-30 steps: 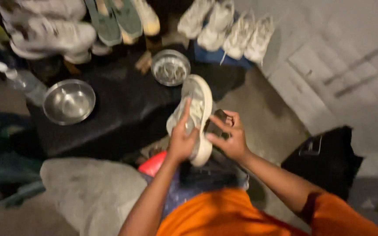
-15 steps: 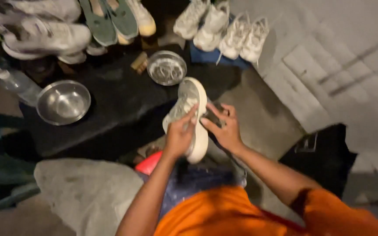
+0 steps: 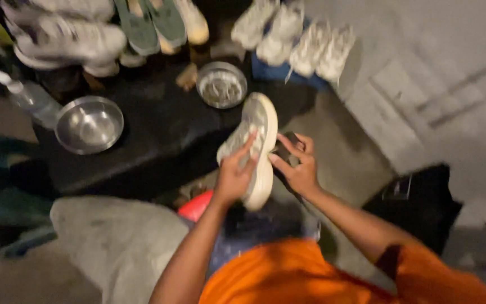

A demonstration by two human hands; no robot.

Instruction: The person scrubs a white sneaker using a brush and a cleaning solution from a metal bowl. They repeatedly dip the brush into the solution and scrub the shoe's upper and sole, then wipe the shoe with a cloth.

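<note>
Hardly shifted since before: pale rubber-soled mesh sneaker, toe pointing up-away, long axis near upright, gripped by left hand; right hand pinching dark object.

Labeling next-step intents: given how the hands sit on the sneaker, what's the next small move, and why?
Probably draw the dark object, likely a brush, along the pale sneaker's side. The left hand grips the sneaker upright, and the right hand already presses the object against its edge. The blur hides which part is dirty.
</note>
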